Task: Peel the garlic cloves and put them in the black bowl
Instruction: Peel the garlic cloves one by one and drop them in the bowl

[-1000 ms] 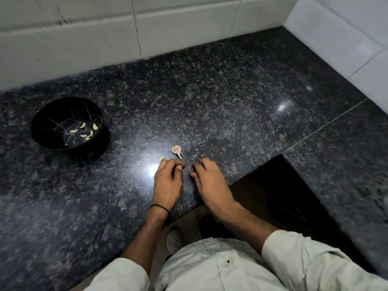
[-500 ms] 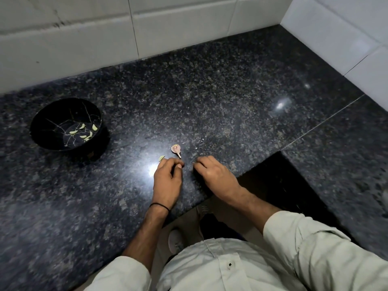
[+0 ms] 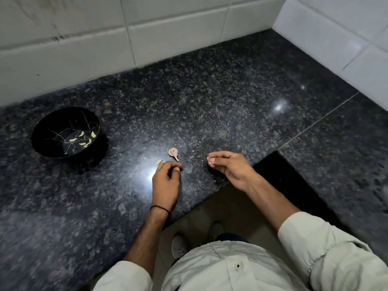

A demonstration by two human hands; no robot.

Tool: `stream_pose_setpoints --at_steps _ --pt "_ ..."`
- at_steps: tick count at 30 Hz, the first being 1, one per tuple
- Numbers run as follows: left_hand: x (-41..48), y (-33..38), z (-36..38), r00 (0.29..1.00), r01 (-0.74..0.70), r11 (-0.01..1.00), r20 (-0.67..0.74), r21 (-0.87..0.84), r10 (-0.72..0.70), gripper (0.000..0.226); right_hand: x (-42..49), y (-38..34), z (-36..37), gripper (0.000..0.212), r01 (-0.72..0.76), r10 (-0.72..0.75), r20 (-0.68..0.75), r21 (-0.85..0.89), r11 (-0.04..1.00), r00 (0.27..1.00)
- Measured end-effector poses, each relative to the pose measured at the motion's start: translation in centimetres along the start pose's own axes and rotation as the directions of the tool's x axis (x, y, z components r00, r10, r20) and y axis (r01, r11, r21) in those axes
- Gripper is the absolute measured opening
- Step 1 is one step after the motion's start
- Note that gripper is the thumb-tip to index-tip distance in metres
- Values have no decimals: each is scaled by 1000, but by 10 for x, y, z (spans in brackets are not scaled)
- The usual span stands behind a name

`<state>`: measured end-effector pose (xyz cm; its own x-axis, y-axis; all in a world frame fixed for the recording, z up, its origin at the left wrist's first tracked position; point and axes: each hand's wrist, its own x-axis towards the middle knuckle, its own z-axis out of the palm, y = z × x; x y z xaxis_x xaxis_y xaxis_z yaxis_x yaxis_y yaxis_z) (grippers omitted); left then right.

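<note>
The black bowl [image 3: 42, 124] stands on the dark granite counter at the left and holds several peeled pale cloves [image 3: 83, 139]. A bare garlic stem [image 3: 173, 152] lies near the counter's middle, with one small greenish clove [image 3: 159, 162] just to its left. My left hand [image 3: 167, 181] rests on the counter below them. Its fingers are curled against the thumb and pinch a small garlic clove that they almost hide. My right hand [image 3: 228, 166] hovers to the right, its fingertips pinching a pale scrap of garlic skin.
White tiled walls [image 3: 178, 38] close off the counter at the back and on the right. The counter's front edge [image 3: 210, 198] runs diagonally just behind my hands, with a dark gap to the right of it. Tiny skin flakes [image 3: 197, 143] dot the stone.
My right hand has pulled away to the right and lifted off the counter, so my hands no longer touch. My left hand has stayed put. The view has tilted slightly.
</note>
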<state>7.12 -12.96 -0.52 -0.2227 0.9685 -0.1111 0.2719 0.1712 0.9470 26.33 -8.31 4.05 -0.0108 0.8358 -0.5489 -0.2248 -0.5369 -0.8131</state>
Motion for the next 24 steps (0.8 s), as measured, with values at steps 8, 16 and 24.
stream_pose_setpoints --at_steps 8,16,24 --pt "-18 42 60 964 -166 985 220 54 151 21 -41 1 -73 17 1 23 -78 299 954 997" --pt "-94 87 203 635 -436 889 748 141 193 17 -161 39 -228 16 253 -22 -418 505 826 908" --pt "-254 78 325 214 -560 820 977 117 7 19 -313 160 -354 18 456 106 -690 577 678 716"
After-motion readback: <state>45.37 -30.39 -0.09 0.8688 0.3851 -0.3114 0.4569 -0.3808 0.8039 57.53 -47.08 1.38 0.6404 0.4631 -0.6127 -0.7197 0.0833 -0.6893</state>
